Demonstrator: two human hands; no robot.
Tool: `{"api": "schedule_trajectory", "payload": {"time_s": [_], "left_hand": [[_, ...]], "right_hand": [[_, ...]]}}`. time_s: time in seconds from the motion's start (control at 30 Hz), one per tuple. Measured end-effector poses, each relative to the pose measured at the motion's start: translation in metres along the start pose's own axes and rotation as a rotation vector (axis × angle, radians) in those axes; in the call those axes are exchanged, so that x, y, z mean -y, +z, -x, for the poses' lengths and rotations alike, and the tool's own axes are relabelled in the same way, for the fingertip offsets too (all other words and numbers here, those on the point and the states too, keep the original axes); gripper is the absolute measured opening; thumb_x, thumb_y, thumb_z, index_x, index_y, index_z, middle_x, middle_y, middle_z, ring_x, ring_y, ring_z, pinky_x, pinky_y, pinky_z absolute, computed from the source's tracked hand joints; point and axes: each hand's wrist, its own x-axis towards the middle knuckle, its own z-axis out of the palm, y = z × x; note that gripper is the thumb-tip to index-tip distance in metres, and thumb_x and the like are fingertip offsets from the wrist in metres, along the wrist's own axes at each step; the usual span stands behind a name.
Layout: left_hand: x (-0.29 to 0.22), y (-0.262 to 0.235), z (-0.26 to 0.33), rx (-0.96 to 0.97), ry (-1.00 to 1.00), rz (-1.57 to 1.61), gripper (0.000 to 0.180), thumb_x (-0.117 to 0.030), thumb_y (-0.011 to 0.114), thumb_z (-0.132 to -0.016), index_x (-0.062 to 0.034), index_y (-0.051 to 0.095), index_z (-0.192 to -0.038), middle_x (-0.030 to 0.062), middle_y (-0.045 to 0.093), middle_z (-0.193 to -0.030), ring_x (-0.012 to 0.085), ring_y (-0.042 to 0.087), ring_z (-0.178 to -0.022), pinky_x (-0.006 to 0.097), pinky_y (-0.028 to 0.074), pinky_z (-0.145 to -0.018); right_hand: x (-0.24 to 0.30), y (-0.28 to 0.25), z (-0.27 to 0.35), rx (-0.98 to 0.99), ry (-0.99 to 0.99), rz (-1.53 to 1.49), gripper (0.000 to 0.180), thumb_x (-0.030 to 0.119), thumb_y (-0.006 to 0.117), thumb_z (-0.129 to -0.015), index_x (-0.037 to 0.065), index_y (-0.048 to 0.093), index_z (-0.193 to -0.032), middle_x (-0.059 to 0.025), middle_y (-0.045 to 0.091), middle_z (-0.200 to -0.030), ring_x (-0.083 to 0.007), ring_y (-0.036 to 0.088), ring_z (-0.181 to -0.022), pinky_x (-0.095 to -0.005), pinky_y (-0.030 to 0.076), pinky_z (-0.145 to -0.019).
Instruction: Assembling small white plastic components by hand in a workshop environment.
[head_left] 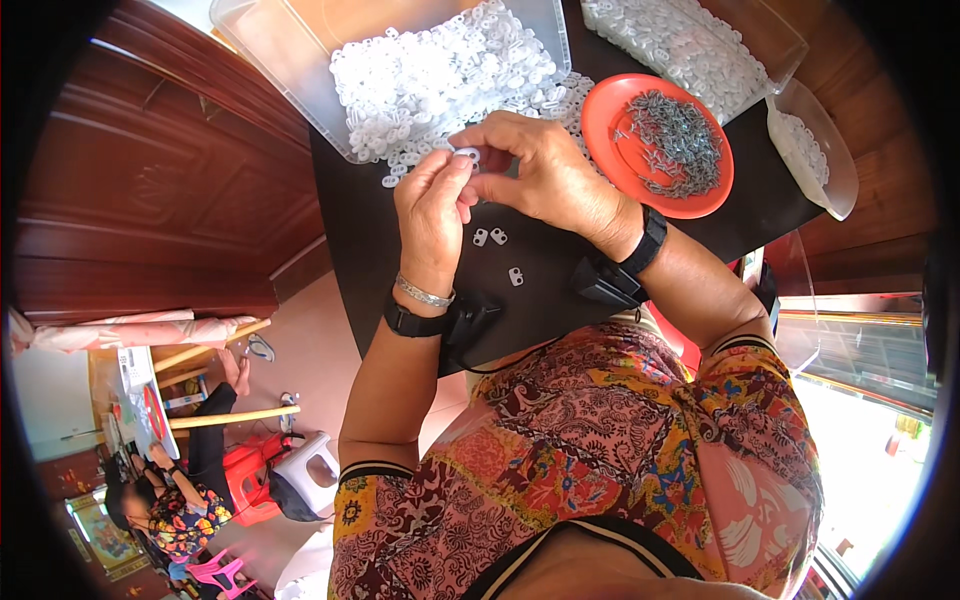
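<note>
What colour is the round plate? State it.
Orange-red; the round plate shows best in the head view.

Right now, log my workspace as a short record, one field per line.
Left hand: fingers pinch a small white piece
Right hand: fingers close beside that piece; grip unclear
Table: black; three loose white pieces lie nearer the person than the hands
Plate: orange-red, right of both hands, bearing small metal pins
First bin: clear, beyond the hands; white pieces heaped, some on the table
Second bin: clear, upper right; white pieces
Scoop: whitish, far right; white pieces inside
</note>
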Motion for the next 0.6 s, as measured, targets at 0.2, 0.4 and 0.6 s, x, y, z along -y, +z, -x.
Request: {"api": "schedule_trajectory", "payload": {"time_s": [0.2, 0.4, 0.6], "left_hand": [[0.0007, -0.0008, 0.0013, -0.016, -0.04, 0.08, 0.022, -0.021, 0.055, -0.086, -0.0001, 0.059, -0.08, 0.0011, 0.051, -0.062, 0.0053, 0.042, -0.05, 0.018, 0.031, -0.044], [0.0009, -0.0005, 0.0015, 0.0, 0.046, 0.056, 0.024, -0.022, 0.053, -0.088, -0.0007, 0.057, -0.077, 0.0012, 0.049, -0.059, 0.0057, 0.041, -0.049, 0.018, 0.031, -0.045], [0.0012, -0.0016, 0.0009, 0.023, 0.072, 0.019, 0.027, -0.024, 0.054, -0.088, -0.0001, 0.058, -0.077, 0.0007, 0.049, -0.059, 0.0051, 0.04, -0.049, 0.018, 0.03, -0.045]], "right_hand": [[-0.0016, 0.0002, 0.0011, -0.016, -0.158, 0.144, 0.028, 0.011, 0.071, -0.073, 0.006, 0.063, -0.1, -0.0083, 0.06, -0.08, -0.021, 0.061, -0.07, -0.0303, 0.05, -0.061], [0.0013, -0.0022, 0.0007, -0.017, -0.198, 0.134, 0.026, 0.011, 0.07, -0.074, 0.005, 0.063, -0.099, -0.0092, 0.061, -0.081, -0.0237, 0.062, -0.071, -0.03, 0.05, -0.062], [0.0048, -0.0044, 0.0005, -0.017, -0.213, 0.146, 0.022, 0.009, 0.068, -0.076, 0.003, 0.063, -0.096, -0.0094, 0.062, -0.081, -0.0256, 0.063, -0.073, -0.0316, 0.05, -0.064]]}}
